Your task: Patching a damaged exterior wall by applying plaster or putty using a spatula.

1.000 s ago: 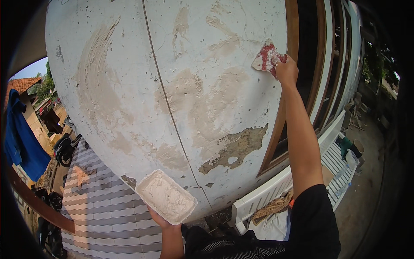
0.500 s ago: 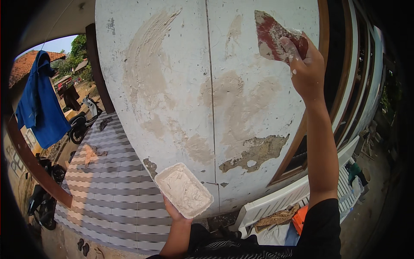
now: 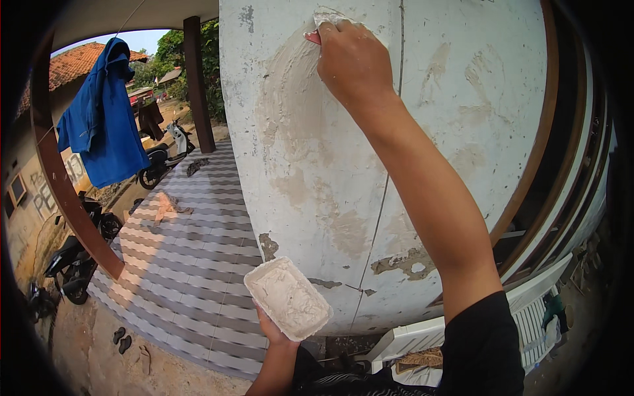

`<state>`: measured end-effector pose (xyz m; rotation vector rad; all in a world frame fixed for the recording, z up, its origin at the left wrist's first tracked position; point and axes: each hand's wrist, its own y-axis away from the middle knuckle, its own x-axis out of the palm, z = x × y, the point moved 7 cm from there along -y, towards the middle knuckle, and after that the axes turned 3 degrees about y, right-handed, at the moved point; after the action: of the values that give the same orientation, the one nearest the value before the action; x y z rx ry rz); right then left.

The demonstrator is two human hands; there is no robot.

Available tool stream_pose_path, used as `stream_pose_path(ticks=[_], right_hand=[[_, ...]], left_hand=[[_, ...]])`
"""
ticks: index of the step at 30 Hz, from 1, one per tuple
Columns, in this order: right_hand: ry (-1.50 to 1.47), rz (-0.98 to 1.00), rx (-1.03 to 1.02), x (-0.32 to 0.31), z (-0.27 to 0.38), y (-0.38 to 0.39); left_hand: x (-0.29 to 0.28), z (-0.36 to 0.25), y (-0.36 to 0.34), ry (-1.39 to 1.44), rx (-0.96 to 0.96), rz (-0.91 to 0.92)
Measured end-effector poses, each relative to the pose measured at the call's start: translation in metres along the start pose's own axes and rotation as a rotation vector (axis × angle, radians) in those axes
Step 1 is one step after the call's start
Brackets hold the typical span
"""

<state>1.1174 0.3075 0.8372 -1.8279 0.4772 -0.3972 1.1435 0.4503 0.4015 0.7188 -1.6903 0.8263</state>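
My right hand (image 3: 356, 63) reaches high and grips a red putty scraper (image 3: 313, 37), most of it hidden behind the fingers. Putty clings around the blade, which is against the white wall (image 3: 489, 171) at the top of a wide smear of beige putty (image 3: 300, 86). Low in front of me, my left hand (image 3: 273, 330) supports a white rectangular tub (image 3: 248, 280) from beneath. Pale, thick putty (image 3: 288, 297) fills the tub, its surface uneven.
A vertical crack (image 3: 380, 218) runs down the wall, with bare grey patches (image 3: 403, 263) low down. Right of it are brown-framed windows (image 3: 528, 191) and a white bench (image 3: 416, 340). At left hang blue clothes (image 3: 105, 125) above a striped tiled floor (image 3: 191, 264); motorbikes (image 3: 72, 261) stand beyond.
My right hand has swung left with the scraper, from near the window frame to the putty smear across the crack. The view has turned rightward; the tub stays in my left hand.
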Motion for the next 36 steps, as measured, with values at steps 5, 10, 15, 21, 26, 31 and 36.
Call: stream_pose_path(ticks=[5,10,15,21,26,31,36], right_hand=[[-0.158,0.296,-0.214,0.005,0.062,0.064],[-0.27,0.412,-0.322,-0.005,0.081,0.11],[-0.218,0.183,-0.21,-0.033,0.043,0.041],[-0.151,-0.034,-0.226,-0.008,0.044,0.014],[-0.219,0.215,-0.366,0.02,0.087,0.08],[-0.318,0.425,-0.387,0.007,0.1,0.097],[-0.238,0.032,-0.293,-0.011,0.064,0.042]], left_hand=[[0.0,-0.004,-0.002,0.017,0.001,0.004],[-0.003,-0.001,-0.002,0.055,-0.031,-0.006],[-0.007,-0.005,-0.002,0.052,-0.011,0.003],[-0.007,-0.006,-0.003,0.058,-0.009,-0.027],[-0.005,-0.012,-0.005,0.051,0.035,-0.037],[-0.005,-0.018,-0.003,0.087,0.043,-0.028],[-0.008,-0.016,-0.004,0.088,0.036,-0.05]])
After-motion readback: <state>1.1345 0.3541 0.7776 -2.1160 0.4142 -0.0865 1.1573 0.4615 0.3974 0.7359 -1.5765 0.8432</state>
